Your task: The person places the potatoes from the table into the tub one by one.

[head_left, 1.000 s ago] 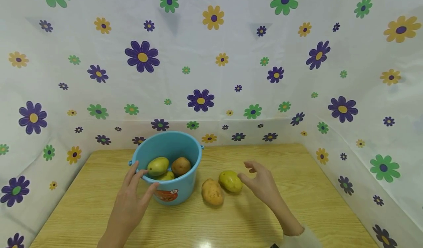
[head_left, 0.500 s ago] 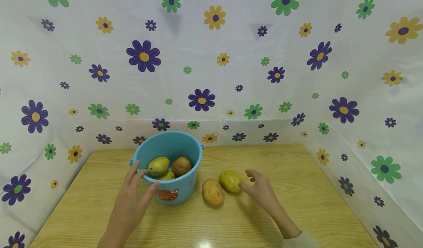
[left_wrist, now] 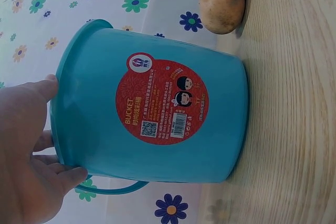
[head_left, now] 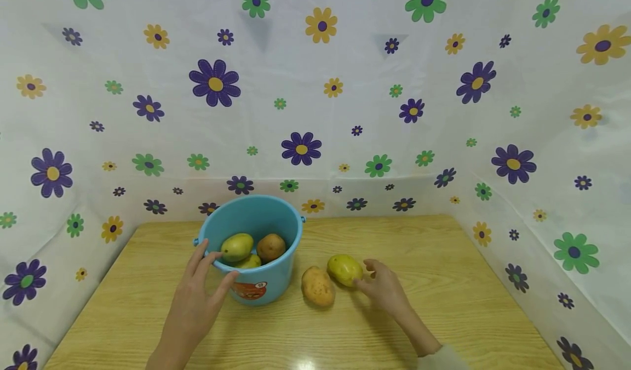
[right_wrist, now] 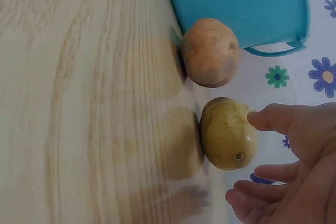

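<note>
A light blue bucket with a red label stands upright at the left of the table. My left hand grips its near-left rim, thumb and fingers spread along the edge. Two mangoes, the upper mango lying over the other, and a brown potato are in the bucket. Outside, right of it, lie a potato and a yellow-green mango side by side. My right hand is at the mango's right side, fingers spread. Its thumb tip overlaps the mango in the right wrist view; contact is unclear.
Everything stands on a light wooden table. White flower-patterned sheeting hangs behind the table and along both sides. A bucket handle hangs at the bucket's side in the left wrist view.
My right hand has moved left and slightly down, closer to the mango outside the bucket. The left hand, bucket and potatoes stay in place.
</note>
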A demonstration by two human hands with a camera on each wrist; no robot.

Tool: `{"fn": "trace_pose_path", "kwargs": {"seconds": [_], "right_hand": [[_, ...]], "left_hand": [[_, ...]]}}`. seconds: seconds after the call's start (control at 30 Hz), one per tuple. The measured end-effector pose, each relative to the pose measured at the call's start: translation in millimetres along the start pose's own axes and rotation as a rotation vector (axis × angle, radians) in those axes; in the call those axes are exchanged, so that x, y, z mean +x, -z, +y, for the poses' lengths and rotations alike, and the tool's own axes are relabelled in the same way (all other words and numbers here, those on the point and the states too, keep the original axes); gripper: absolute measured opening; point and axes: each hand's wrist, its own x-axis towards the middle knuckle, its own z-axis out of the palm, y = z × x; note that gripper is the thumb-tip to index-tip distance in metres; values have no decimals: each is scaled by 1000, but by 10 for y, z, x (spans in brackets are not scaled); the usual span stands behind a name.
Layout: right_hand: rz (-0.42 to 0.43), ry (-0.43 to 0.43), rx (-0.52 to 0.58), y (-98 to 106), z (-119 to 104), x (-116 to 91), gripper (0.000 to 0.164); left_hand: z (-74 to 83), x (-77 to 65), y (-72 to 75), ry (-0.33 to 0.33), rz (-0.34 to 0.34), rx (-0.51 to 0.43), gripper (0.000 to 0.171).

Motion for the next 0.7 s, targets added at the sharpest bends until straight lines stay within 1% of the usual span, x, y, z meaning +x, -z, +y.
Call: {"fn": "trace_pose_path", "kwargs": {"seconds": [0.3, 0.5, 0.7], "right_hand": [[-7, 11, -9, -112, 51, 52, 65], [-5, 23, -22, -150, 47, 84, 71], [-10, 3, -20, -183, 26, 101, 75]], "left_hand": [[-3, -3, -1, 1, 5, -1, 52], [4, -4, 3, 2, 4, -2, 52], [9, -4, 6, 4, 2, -2, 53]]}}
